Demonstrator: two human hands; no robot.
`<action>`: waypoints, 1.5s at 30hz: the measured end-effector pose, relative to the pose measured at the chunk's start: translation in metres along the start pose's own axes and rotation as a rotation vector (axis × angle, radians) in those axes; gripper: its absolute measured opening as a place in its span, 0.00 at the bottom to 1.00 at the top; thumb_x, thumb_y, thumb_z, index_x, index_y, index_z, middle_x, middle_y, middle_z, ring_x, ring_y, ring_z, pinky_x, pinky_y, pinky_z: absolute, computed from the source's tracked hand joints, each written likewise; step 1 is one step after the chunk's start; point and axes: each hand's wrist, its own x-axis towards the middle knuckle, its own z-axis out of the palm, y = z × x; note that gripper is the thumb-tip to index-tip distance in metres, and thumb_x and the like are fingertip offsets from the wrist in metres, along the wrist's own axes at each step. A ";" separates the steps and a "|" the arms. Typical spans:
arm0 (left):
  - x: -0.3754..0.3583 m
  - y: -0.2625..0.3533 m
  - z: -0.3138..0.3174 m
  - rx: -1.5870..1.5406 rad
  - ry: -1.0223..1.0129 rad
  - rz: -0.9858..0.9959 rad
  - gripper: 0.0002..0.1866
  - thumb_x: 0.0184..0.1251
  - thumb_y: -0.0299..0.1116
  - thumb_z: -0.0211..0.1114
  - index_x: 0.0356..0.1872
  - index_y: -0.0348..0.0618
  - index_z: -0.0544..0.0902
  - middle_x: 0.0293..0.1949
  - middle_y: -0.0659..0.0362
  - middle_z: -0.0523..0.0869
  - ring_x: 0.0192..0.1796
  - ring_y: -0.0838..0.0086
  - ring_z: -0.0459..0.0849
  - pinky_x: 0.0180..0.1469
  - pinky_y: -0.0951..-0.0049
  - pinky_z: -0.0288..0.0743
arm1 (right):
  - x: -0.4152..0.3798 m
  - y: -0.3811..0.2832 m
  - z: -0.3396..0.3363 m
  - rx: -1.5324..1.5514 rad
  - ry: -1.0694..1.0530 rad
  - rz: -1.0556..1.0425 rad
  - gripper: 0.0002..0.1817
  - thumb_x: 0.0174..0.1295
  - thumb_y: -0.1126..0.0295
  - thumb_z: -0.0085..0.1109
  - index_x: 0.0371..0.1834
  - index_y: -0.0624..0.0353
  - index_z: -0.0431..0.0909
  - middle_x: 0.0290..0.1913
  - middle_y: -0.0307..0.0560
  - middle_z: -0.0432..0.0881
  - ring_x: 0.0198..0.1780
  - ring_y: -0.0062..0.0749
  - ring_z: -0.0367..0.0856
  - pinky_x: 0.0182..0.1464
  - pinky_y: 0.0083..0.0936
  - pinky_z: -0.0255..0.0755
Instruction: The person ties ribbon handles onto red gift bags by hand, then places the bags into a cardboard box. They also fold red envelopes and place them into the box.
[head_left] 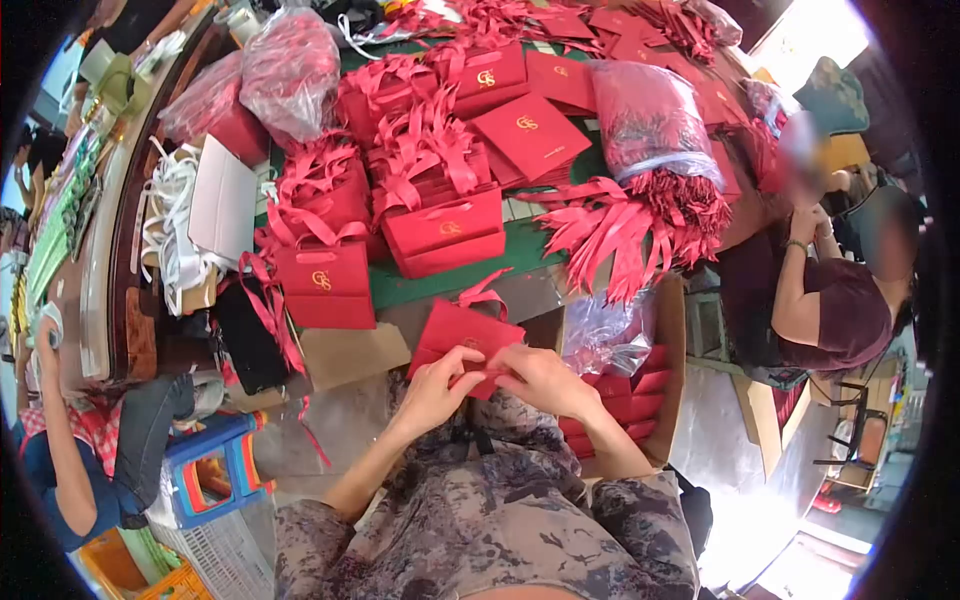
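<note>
Red bag [443, 328] held above the lap, at the near edge of the table [530, 238]. Left hand [437, 392]: fingers curled nearly closed, thumb and forefinger pinching the bag's near part. Right hand [545, 380]: likewise nearly closed, fingertips meeting on the bag close beside the left. Carton [672, 370], just beside the right hand: contains red packs [640, 425] in rows, with clear plastic [600, 338] at its far end. Clear wrap [645, 90] on the table encloses ribbons. Bag's appearance: plain red, tilted, red ribbon handle [487, 294] at the far edge; front print largely covered by fingers.
</note>
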 end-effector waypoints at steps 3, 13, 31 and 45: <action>-0.004 -0.020 0.012 -0.082 0.044 0.155 0.12 0.72 0.32 0.65 0.52 0.39 0.80 0.28 0.57 0.83 0.32 0.78 0.81 0.38 0.70 0.77 | -0.009 0.002 -0.001 -0.154 -0.050 -0.058 0.08 0.62 0.71 0.65 0.42 0.59 0.81 0.38 0.53 0.82 0.39 0.55 0.84 0.39 0.40 0.78; -0.008 -0.012 0.073 -1.018 -0.021 -0.220 0.07 0.81 0.34 0.55 0.40 0.45 0.77 0.21 0.73 0.68 0.21 0.89 0.61 0.24 0.84 0.54 | -0.021 0.003 0.043 0.754 0.669 0.266 0.07 0.61 0.80 0.70 0.42 0.64 0.83 0.38 0.41 0.86 0.37 0.18 0.82 0.42 0.17 0.77; 0.054 -0.007 0.005 0.747 0.307 0.471 0.23 0.56 0.40 0.73 0.54 0.47 0.84 0.54 0.59 0.79 0.59 0.59 0.72 0.59 0.55 0.64 | -0.015 0.020 0.055 0.330 0.584 0.240 0.10 0.69 0.78 0.60 0.51 0.63 0.83 0.36 0.41 0.82 0.41 0.20 0.81 0.44 0.17 0.75; 0.064 0.004 -0.022 0.395 0.061 0.217 0.10 0.58 0.30 0.73 0.40 0.46 0.84 0.36 0.59 0.89 0.43 0.64 0.85 0.51 0.64 0.67 | 0.014 0.028 0.068 0.512 0.679 0.375 0.06 0.63 0.76 0.66 0.42 0.65 0.85 0.38 0.49 0.87 0.36 0.27 0.85 0.39 0.24 0.77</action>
